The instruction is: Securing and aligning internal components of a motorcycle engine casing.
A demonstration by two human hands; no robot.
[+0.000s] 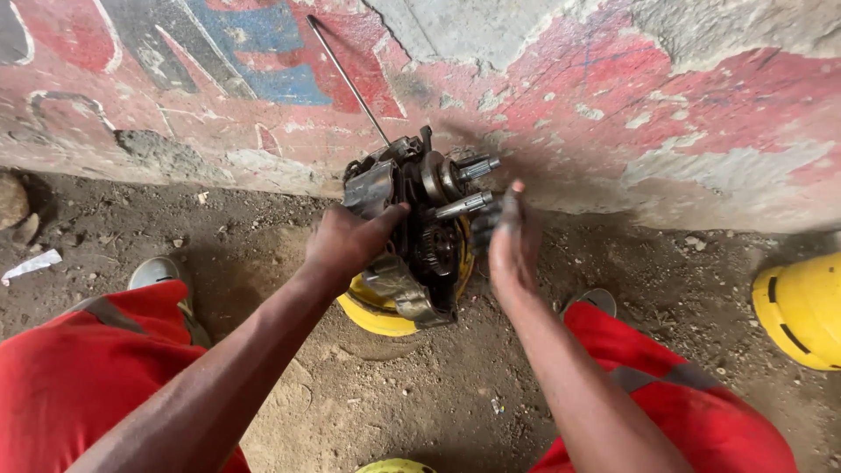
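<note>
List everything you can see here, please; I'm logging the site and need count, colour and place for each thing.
Engine part: one, greasy dark metal with gears and shafts, centre, by the wall.
Yellow helmet: one, under the engine part.
Second yellow helmet: one, right edge, on dirt.
Thin rod: one, grey, leaning against the wall.
Wall: one, peeling red, blue, grey.
Shoes: two, grey, on dirt.
Trousers: red, grey stripes.
Left hand: gripping the engine part.
Right hand: open, beside it.
</note>
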